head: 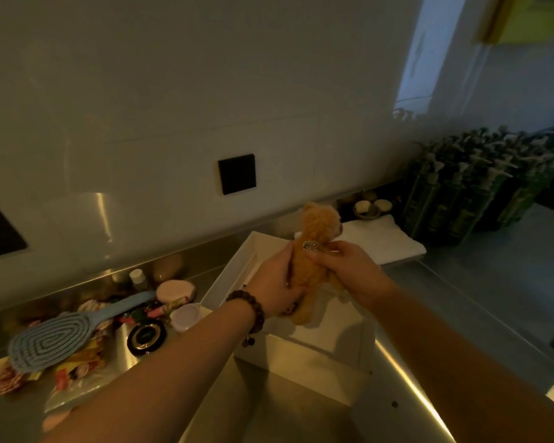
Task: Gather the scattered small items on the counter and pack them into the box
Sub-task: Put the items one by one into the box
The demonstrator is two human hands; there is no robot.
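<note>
Over the white box [304, 338] at the middle of the frame, both hands hold a small tan plush bear [314, 247]. The left hand [277, 282] wraps its fingers round the bear's back and lower body from the left; the right hand [349, 266] pinches it at the chest from the right, so each grip is closed on the toy. The bear's long axis runs from its head at upper centre, near the wall, down to its feet at the lower left, and those feet hang just above the box's open top. Neither hand is nearer than the other: both are already on it, and the box lies straight below. I'd judge the next move to be a plain lowering, perhaps with the bear tipped flat so its length lies along the box rather than standing up out of it.

At the lower left of the frame the rest waits on the steel surface [397, 378]: a blue hairbrush [58, 337], a black round compact [146, 337], a pink-lidded jar [186, 315], a round pink tin [176, 290], a small bottle [137, 278] and a heap of bright wrappers [77, 362]. All lie well left of the box, nearer the left hand. A folded white towel [381, 239] lies beyond the box, at right of centre.
</note>
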